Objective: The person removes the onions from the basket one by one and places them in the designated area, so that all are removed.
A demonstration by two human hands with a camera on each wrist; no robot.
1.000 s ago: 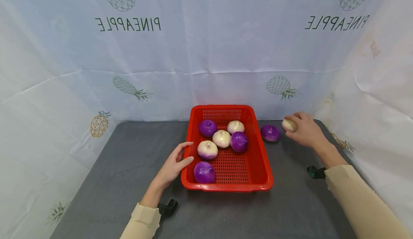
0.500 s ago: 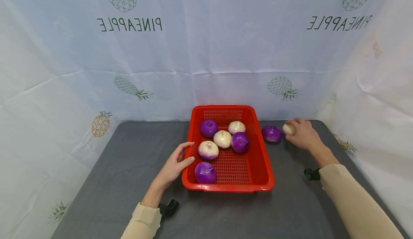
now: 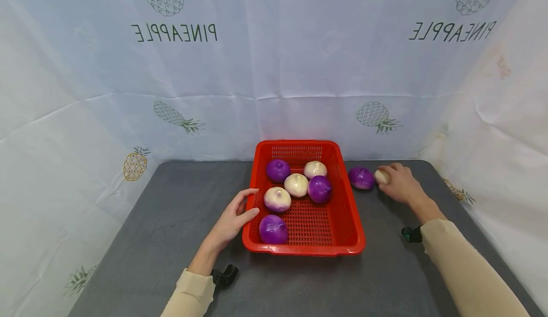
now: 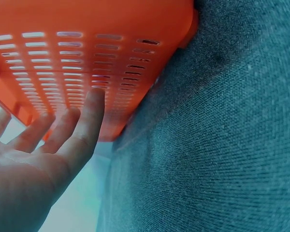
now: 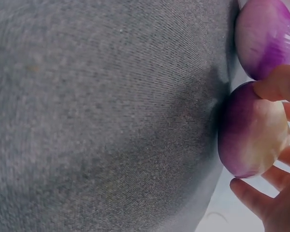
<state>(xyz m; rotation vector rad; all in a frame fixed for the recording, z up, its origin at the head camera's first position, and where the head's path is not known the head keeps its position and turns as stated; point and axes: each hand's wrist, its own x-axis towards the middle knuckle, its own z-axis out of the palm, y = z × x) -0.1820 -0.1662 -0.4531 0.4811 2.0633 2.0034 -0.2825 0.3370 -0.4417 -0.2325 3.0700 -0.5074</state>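
Observation:
My right hand (image 3: 400, 182) holds a turnip (image 3: 382, 177) on the grey table, cream side up. In the right wrist view this turnip (image 5: 253, 130) is purple below, with the thumb on one side and fingers around the other. Just left of it lies a purple turnip (image 3: 361, 178). A red plastic basket (image 3: 303, 249) stands mid-table with several turnips inside, some showing purple, others cream. My left hand (image 3: 231, 219) is at its left side, thumb and fingers spread. In the left wrist view, the loosely extended fingers (image 4: 89, 118) lie against or very near the slotted wall.
The grey table (image 3: 188, 203) runs back to a white cloth (image 3: 274, 69) printed with pineapples, which also hangs along both sides. The basket's raised walls stand between the two hands. A dark wrist device (image 3: 224, 275) sits on the left wrist, another (image 3: 412, 234) on the right.
My right hand has moved down and slightly nearer with the turnip, bringing it close beside the purple one. The left hand and basket stay in place; the view has shifted slightly.

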